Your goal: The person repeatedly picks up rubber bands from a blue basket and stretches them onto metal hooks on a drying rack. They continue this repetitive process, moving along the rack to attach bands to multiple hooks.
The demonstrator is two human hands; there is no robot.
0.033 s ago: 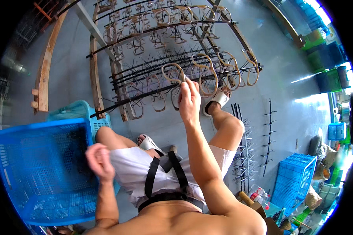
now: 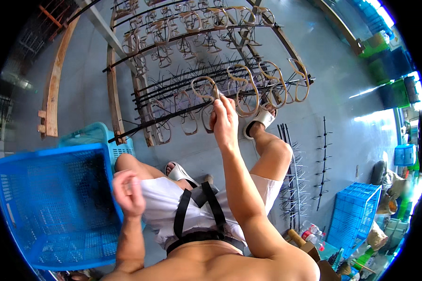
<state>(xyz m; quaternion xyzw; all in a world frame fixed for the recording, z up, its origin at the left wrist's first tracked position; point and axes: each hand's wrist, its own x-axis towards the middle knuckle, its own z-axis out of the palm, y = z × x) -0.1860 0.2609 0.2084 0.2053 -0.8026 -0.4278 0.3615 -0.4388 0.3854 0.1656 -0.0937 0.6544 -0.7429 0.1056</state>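
In front of me, my right hand point(image 2: 225, 119) is closed, pinching the near end of a beige eyeglass-type frame point(image 2: 203, 85) at the rack's front rod. A small greyish piece shows at the fingertips, too small to name. Beside it hang more beige frames point(image 2: 256, 96) of the same looped shape on the black rod point(image 2: 183, 110). My left hand point(image 2: 129, 193) is raised at the near right side of the large blue basket point(image 2: 56, 153). Its fingers are curled and slightly blurred; whatever they hold, if anything, is hidden.
Behind, a rack rod point(image 2: 173, 40) carries several more frames. A pale teal basket point(image 2: 97, 130) stands beyond the blue one. Spiky black rods point(image 2: 322, 164) lie on the floor at right, near a blue crate point(image 2: 354, 215) and plastic bottles point(image 2: 312, 232). A wooden beam point(image 2: 57, 79) stands at left.
My left hand has moved a little right and is less blurred. The right hand and its frame have barely shifted.
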